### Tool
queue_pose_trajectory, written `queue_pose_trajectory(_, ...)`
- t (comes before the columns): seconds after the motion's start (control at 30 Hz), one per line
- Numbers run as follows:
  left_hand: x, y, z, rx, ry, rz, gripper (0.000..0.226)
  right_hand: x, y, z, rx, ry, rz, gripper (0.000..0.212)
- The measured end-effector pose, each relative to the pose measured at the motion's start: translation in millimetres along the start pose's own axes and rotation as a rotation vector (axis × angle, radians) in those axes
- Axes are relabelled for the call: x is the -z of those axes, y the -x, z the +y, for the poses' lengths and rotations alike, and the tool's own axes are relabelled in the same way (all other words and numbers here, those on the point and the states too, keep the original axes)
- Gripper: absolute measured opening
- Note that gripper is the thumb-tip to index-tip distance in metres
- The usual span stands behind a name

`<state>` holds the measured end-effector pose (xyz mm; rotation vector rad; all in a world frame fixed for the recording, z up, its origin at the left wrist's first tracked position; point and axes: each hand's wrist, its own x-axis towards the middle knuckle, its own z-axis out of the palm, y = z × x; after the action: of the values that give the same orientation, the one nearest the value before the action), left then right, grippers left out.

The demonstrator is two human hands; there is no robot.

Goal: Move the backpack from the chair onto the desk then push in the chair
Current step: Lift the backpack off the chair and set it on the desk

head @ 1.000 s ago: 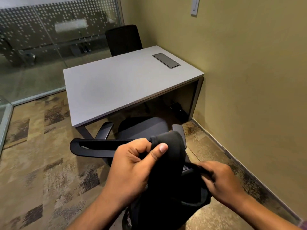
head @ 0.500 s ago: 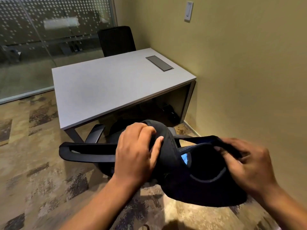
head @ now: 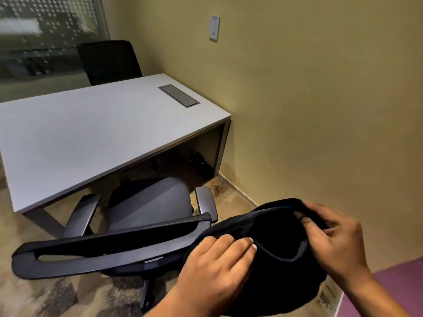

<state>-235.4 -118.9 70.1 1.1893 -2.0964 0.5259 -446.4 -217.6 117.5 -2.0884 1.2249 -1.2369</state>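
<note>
Since half a second ago: backpack carried off to the right, clear of the chair, whose seat now shows bare; view swung right.

Backpack: black, soft, sagging. Held in the air at near right, beside the chair's backrest and above the carpet, not yet over the tabletop. Its left edge seems to touch the backrest end, though black on black makes this hard to tell.

Left hand: fingers pressed flat and curled over the near-left part of the fabric, gripping it, likely to steady the slack body.

Right hand: clenched on the upper right rim or strap, taking the weight from above.

Chair: grey seat, two armrests, pulled out from the desk, backrest toward the viewer, seat front just under the desk's near edge.

Tabletop: pale grey, with a flush cable hatch at far right; a second chair stands behind it.

Status, judged: lift done; placing on the tabletop and pushing in the chair remain. A two-handed hold suits a limp load.
</note>
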Motion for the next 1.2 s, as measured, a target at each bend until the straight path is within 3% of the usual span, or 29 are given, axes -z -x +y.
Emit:
queue_pose_trajectory(0.07, -12.6, -4.9, -6.3, 0.13, 0.021, -0.024, 0.027, -1.2, -0.2, 7.9, -0.027, -0.021, 0.016, 0.058)
queue_pose_trajectory(0.23, -53.5, -26.7, -4.7, 0.247, 0.033, -0.137, 0.046, 7.6, -16.4, 33.7, -0.079, -0.111, 0.046, 0.06)
queue_pose_trajectory(0.37, -96.7, -76.2, -14.9, 0.41, 0.134, -0.196, 0.071, 25.0, -48.9, 61.1, -0.031, -0.165, 0.035, 0.059)
queue_pose_trajectory(0.5, -129.6, -138.1, -26.5, 0.479, 0.231, -0.172, 0.06, 51.1, -85.3, 95.2, -0.043, -0.232, 0.011, 0.057)
queue_pose_trajectory(0.67, -158.4, -196.9, -24.9, 0.543, 0.389, -0.041, 0.06, 90.9, -131.6, 129.1, 0.195, -0.089, -0.084, 0.018)
queue_pose_trajectory(0.87, -174.0, -253.9, -30.3, 0.522, 0.407, 0.078, 0.064, 123.4, -172.0, 197.8, 0.526, 0.069, -0.215, 0.057)
queue_pose_trajectory(1.03, -188.5, -289.2, -56.5, 0.524, 0.274, 0.034, 0.039, 105.9, -235.6, 253.3, 0.65, 0.173, -0.272, 0.037)
queue_pose_trajectory(1.2, -204.9, -295.2, -123.4, 0.607, 0.213, 0.004, 0.046, 65.8, -313.8, 249.2, 0.816, 0.205, -0.379, 0.038)
